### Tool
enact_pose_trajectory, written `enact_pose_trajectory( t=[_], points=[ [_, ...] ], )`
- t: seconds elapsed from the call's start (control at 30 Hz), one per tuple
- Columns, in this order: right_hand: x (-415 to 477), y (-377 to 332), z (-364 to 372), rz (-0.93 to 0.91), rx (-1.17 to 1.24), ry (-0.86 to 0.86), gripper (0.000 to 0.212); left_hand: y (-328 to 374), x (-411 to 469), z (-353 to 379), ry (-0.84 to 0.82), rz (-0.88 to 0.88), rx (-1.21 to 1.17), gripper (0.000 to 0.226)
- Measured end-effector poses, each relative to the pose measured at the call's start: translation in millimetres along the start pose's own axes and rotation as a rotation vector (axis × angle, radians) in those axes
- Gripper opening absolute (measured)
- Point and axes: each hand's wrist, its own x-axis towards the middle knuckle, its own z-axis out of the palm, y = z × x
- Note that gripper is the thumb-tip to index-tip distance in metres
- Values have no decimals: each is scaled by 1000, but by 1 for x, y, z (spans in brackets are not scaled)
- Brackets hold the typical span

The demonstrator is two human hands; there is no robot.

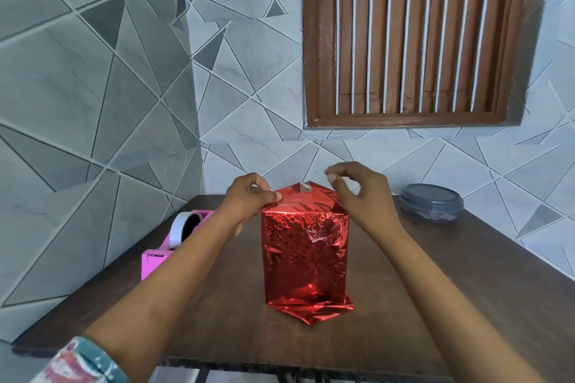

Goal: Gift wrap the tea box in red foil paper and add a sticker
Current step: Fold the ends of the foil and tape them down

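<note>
Tea box (306, 258) stands upright near the middle of the table (217, 305), wrapped all round in red foil (298, 239) that is creased and shiny. The foil's loose lower edge is crumpled out onto the table at the near side.

At the near left corner a patterned sleeve (84, 361) shows at the frame's edge. On the left side of the table sits a pink tape dispenser (155, 258) with a white roll (180, 227) in it, close to the left forearm.

The left hand (249, 196) is at the box's top left edge. Its thumb lies flat on the folded foil there and its fingers are curled behind, so it pinches the foil at that edge. On top of the box, at the far side, a short strip of tape (306, 186) lies across the foil folds.

The right hand (357, 193) hovers over the top right corner of the box. Its fingers are bent, and thumb and forefinger are close together. That spot is blurred, and I cannot tell whether they hold anything.

Far right on the table, well apart from the box, is a low round tub (431, 211) with a dark grey lid on it. Something shows through its clear wall, but what it is cannot be made out.

Behind the table rises a grey wall (93, 87) of angular tiles, and at the upper right a brown wooden window (410, 40) with white bars.
</note>
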Motion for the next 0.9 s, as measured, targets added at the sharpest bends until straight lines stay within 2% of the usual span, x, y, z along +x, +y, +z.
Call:
enact_pose_trajectory(
  t=[0.1,0.17,0.23,0.37,0.53,0.73,0.9],
  points=[
    [-17,-13,1,-326,-188,-286,32,-1,1,-1,-8,9,-4,25],
    [-25,-12,5,-367,-355,-463,50,-3,2,-2,-12,13,-12,25],
    [-28,-11,10,-352,-461,-556,64,-3,1,-2,-15,20,-21,26],
    [-23,-14,16,-343,-576,-584,79,-4,1,-3,-27,17,-52,26],
    [-25,-16,19,-290,-604,-554,83,-4,2,-5,-67,11,-66,26],
    [-26,-20,24,-269,-611,-511,79,-5,3,-8,-97,12,-41,24],
    [-26,-24,27,-233,-626,-487,65,-3,1,-8,-103,5,-27,22]
  ],
)
